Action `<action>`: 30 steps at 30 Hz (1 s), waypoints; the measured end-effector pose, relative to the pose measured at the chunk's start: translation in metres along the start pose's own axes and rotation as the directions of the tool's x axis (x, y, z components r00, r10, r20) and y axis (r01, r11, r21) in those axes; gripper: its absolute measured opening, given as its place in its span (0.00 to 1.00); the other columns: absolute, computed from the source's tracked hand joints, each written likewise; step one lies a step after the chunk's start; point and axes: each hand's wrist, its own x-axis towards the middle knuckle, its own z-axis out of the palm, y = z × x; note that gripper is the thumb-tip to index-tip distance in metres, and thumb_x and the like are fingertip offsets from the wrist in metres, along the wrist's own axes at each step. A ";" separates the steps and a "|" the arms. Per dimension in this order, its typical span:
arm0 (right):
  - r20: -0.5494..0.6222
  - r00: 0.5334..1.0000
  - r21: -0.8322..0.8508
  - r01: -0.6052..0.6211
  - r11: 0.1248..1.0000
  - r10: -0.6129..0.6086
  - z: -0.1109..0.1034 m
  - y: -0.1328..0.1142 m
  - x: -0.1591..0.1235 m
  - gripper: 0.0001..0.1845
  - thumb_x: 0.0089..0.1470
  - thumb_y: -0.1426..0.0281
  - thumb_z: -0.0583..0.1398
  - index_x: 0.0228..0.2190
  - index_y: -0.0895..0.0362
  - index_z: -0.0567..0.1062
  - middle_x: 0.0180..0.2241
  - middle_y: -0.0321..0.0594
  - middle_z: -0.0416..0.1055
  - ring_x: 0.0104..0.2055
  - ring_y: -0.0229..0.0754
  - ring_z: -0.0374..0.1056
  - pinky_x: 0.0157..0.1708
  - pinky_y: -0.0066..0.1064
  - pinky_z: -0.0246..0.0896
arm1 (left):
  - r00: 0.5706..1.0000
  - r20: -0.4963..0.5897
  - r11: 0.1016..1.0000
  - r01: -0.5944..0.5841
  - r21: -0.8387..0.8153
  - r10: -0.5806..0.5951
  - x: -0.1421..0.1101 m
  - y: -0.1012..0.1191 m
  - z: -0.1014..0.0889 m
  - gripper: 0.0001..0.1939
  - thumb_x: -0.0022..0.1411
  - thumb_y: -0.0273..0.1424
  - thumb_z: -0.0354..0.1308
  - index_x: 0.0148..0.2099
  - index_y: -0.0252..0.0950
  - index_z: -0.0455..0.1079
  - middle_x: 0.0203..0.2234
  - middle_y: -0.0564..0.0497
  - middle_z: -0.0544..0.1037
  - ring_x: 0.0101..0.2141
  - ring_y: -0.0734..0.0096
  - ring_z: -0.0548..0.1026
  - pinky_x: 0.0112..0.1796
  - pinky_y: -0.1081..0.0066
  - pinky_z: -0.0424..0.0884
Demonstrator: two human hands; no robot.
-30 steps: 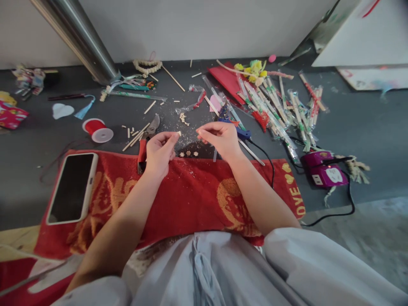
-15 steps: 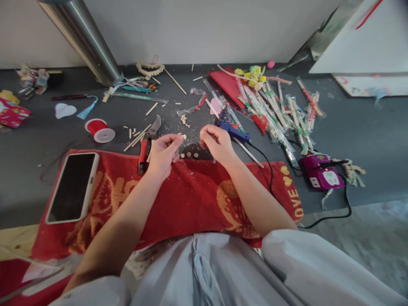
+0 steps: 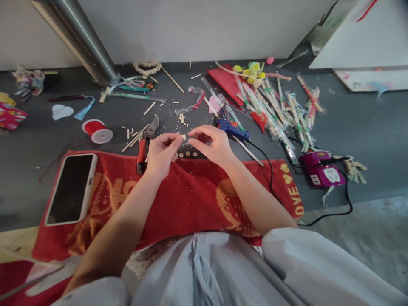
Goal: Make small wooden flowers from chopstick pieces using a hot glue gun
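Between thumb and forefinger, my left hand (image 3: 163, 154) pinches a small pale wooden piece (image 3: 184, 137); its exact shape is too small to make out. My right hand (image 3: 213, 144) is just right of it, thumb and fingers apart, fingertips close to the piece with nothing visible in them. Several small flower-shaped wooden pieces (image 3: 188, 154) lie in a row at the towel's edge below the hands. Beyond them is a little pile of cut wooden bits (image 3: 182, 119). Red-handled pruning shears (image 3: 147, 142) lie beside my left hand, and a blue glue gun (image 3: 232, 127) rests beyond my right.
A red towel (image 3: 191, 199) covers the table's near edge, with a phone (image 3: 72, 189) at its left. Thin sticks and a red thread spool (image 3: 97, 131) lie left. Wrapped chopsticks (image 3: 270, 112) spread right, near a purple power socket (image 3: 323, 170) with a black cord.
My right hand has moved left toward the piece in my left hand, and its thumb and fingers have spread apart. The left hand keeps its pinch.
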 end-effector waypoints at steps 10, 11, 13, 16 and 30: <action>0.013 0.997 0.017 0.071 0.997 -0.071 -0.002 -0.002 0.000 0.06 0.54 0.65 0.64 0.31 0.55 0.79 0.30 0.35 0.74 0.30 0.33 0.67 0.30 0.26 0.63 | 0.993 0.032 0.982 -0.118 0.148 0.114 -0.001 -0.005 -0.004 0.13 0.48 0.41 0.72 0.31 0.38 0.79 0.17 0.54 0.73 0.15 0.83 0.60 0.15 0.77 0.53; 0.014 0.996 0.019 0.086 0.996 -0.086 -0.002 -0.003 -0.001 0.06 0.54 0.66 0.64 0.31 0.55 0.79 0.30 0.35 0.74 0.30 0.33 0.67 0.30 0.26 0.63 | 0.996 0.032 0.990 -0.088 0.106 0.085 -0.002 -0.003 -0.003 0.13 0.46 0.41 0.72 0.30 0.38 0.79 0.16 0.55 0.71 0.14 0.84 0.58 0.14 0.77 0.51; 0.022 0.994 0.018 0.110 0.994 -0.111 -0.003 -0.003 -0.001 0.05 0.55 0.67 0.63 0.31 0.56 0.78 0.30 0.35 0.74 0.31 0.32 0.67 0.30 0.25 0.64 | 0.999 0.035 0.999 -0.020 0.033 0.018 -0.002 0.000 -0.001 0.15 0.43 0.42 0.74 0.27 0.37 0.79 0.12 0.57 0.66 0.12 0.85 0.56 0.13 0.78 0.49; 0.037 0.990 0.002 0.135 0.991 -0.135 -0.003 -0.004 -0.001 0.05 0.56 0.68 0.62 0.32 0.56 0.78 0.30 0.36 0.73 0.31 0.32 0.67 0.30 0.25 0.64 | 0.998 0.033 0.999 0.045 -0.009 -0.044 -0.002 0.004 0.002 0.16 0.39 0.42 0.75 0.24 0.36 0.77 0.11 0.59 0.63 0.12 0.86 0.54 0.13 0.79 0.48; 0.061 0.954 -0.091 0.297 0.951 -0.292 -0.002 0.001 -0.002 0.03 0.56 0.73 0.61 0.32 0.58 0.76 0.29 0.37 0.72 0.29 0.32 0.67 0.27 0.24 0.64 | 0.995 0.050 0.996 0.082 0.027 -0.083 -0.001 0.004 0.000 0.21 0.37 0.45 0.76 0.24 0.34 0.75 0.11 0.59 0.63 0.12 0.87 0.55 0.12 0.80 0.49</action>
